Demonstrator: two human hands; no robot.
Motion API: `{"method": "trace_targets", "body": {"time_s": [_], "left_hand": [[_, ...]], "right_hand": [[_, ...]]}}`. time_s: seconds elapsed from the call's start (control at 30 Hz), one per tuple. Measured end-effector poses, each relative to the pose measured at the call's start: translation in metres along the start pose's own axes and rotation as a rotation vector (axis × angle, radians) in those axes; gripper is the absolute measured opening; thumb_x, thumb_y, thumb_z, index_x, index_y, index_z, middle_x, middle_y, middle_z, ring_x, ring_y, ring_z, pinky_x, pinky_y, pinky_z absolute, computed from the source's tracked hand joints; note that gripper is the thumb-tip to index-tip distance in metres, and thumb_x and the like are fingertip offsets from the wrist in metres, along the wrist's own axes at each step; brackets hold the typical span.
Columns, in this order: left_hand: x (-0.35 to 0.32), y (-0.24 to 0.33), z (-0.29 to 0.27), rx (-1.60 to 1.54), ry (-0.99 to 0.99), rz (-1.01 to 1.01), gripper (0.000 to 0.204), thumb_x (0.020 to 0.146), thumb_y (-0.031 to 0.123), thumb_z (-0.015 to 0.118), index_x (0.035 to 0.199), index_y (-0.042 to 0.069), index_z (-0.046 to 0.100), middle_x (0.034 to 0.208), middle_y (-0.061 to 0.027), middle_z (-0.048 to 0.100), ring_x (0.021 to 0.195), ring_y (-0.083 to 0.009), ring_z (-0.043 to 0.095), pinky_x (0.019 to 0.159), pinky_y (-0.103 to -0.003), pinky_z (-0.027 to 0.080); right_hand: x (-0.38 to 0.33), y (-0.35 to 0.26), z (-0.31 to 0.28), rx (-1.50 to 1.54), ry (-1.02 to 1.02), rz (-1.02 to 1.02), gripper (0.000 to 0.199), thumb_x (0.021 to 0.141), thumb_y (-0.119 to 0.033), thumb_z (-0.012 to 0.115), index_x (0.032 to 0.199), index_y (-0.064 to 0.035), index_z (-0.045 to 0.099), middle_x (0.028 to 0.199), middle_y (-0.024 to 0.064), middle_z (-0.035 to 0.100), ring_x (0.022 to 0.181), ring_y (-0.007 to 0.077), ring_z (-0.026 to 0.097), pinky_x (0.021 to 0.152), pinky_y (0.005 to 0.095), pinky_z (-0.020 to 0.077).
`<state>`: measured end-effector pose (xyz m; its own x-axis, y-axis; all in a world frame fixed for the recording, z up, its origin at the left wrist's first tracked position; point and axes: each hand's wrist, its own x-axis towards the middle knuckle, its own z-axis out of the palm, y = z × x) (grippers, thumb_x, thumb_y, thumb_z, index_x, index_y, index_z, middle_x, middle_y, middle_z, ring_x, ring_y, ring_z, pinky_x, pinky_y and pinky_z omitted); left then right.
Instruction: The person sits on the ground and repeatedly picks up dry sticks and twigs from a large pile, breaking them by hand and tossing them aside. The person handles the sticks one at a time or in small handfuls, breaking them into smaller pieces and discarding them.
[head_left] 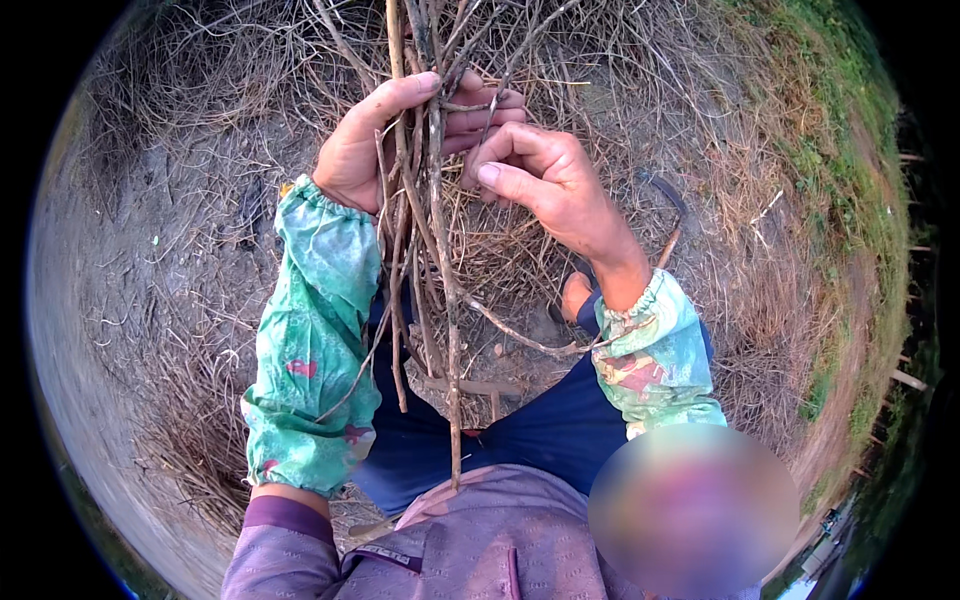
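A loose bundle of dry sticks [437, 190] runs lengthwise in front of me, its lower ends hanging toward my lap. My left hand [395, 125] is wrapped round the bundle, thumb on top and fingers behind the sticks. Just right of it, my right hand [540, 175] is closed in a pinch, thumb against the curled fingers, close to a thin side twig. Whether anything lies between those fingers cannot be made out. One forked branch [515, 335] bends away from the bundle toward my right sleeve.
A sickle [677, 215] with a dark curved blade and wooden handle lies on the ground beyond my right wrist. Dry twigs [250, 60] cover the ground ahead, with another brushwood heap [190, 430] at lower left. Green grass [840, 110] grows along the right.
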<state>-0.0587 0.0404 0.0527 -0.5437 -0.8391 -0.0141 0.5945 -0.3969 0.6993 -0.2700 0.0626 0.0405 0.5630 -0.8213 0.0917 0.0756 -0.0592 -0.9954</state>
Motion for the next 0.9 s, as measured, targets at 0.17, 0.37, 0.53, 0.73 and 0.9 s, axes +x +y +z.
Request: {"method": "trace_targets", "body": {"time_s": [0.17,0.37,0.53,0.73,0.9], "left_hand": [[-0.003,0.011,-0.02,-0.068,-0.045,0.127,0.039,0.097,0.028,0.054,0.121,-0.003,0.059,0.131,-0.0378,0.051,0.079,-0.0159,0.068,0.081,-0.032,0.06],[-0.014,0.05,-0.045,0.009,-0.012,0.281,0.043,0.101,0.026,0.051,0.125,-0.009,0.054,0.142,-0.0422,0.035,0.081,-0.0142,0.066,0.073,-0.025,0.062],[-0.039,0.061,-0.068,-0.158,0.215,0.289,0.043,0.105,0.026,0.048,0.123,-0.013,0.05,0.134,-0.0394,0.045,0.086,-0.0213,0.069,0.078,-0.033,0.064],[-0.04,0.067,-0.078,-0.118,0.397,0.282,0.041,0.103,0.025,0.053,0.121,-0.012,0.053,0.111,-0.0265,0.063,0.082,-0.0202,0.069,0.075,-0.034,0.064],[-0.048,0.076,-0.077,0.112,0.586,0.323,0.035,0.1,0.019,0.058,0.118,-0.011,0.056,0.104,-0.025,0.067,0.081,-0.0208,0.071,0.074,-0.032,0.063]], "right_hand": [[-0.009,0.045,-0.021,0.399,0.086,0.212,0.017,0.098,-0.012,0.059,0.108,0.0002,0.064,0.094,0.0099,0.07,0.077,0.0142,0.069,0.071,0.0272,0.0564],[-0.126,0.283,-0.067,0.03,0.598,0.978,0.03,0.092,-0.03,0.069,0.1,-0.0021,0.063,0.09,0.0081,0.068,0.073,0.0156,0.067,0.063,0.028,0.0548],[-0.153,0.344,0.0,0.546,0.779,0.931,0.051,0.091,-0.043,0.069,0.121,-0.0034,0.059,0.113,0.0123,0.066,0.098,0.0231,0.064,0.086,0.037,0.0514],[-0.096,0.348,0.022,0.498,0.686,1.166,0.057,0.081,-0.055,0.074,0.107,-0.0054,0.063,0.087,0.0091,0.067,0.069,0.021,0.067,0.058,0.034,0.0508],[-0.068,0.32,-0.004,-0.286,0.439,1.307,0.059,0.075,-0.057,0.077,0.075,0.0012,0.067,0.074,0.0158,0.068,0.066,0.0276,0.066,0.065,0.042,0.0507]]}}
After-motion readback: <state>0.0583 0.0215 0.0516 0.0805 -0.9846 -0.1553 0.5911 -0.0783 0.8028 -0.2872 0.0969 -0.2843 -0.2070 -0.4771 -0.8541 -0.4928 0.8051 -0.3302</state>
